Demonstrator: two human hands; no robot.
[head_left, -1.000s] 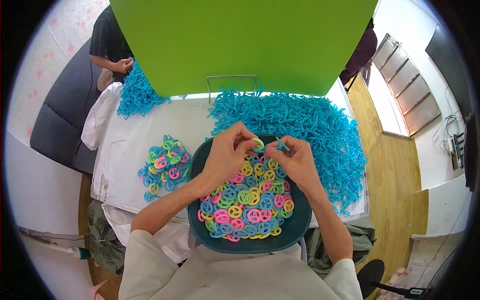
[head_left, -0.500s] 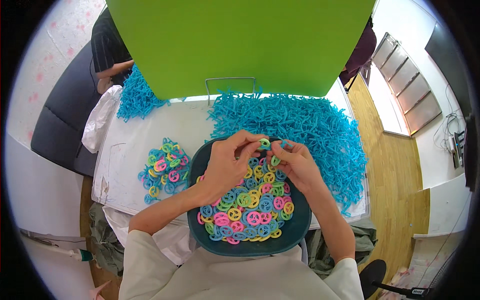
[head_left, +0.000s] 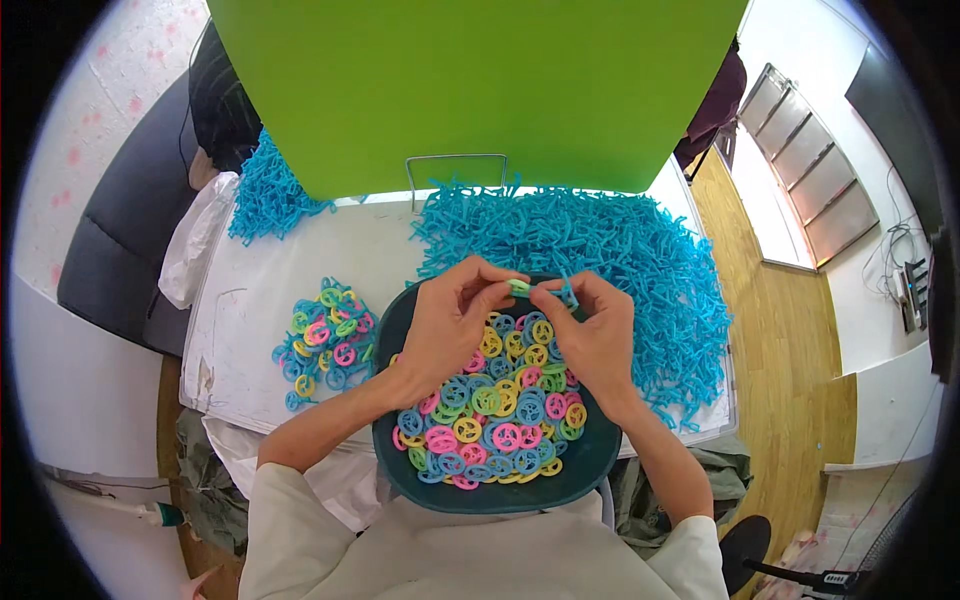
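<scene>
A small workshop: work table [head_left: 260, 300] heaped with blue plastic offcuts [head_left: 620, 250].

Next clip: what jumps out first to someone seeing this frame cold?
The big bright green flat panel filling the top centre grabs the eye first, with a wide heap of blue plastic strips spread on the white table below it. In the middle, the left hand and right hand pinch a small green ring over a dark teal round bowl full of pink, yellow, blue and green plastic rings.
</scene>
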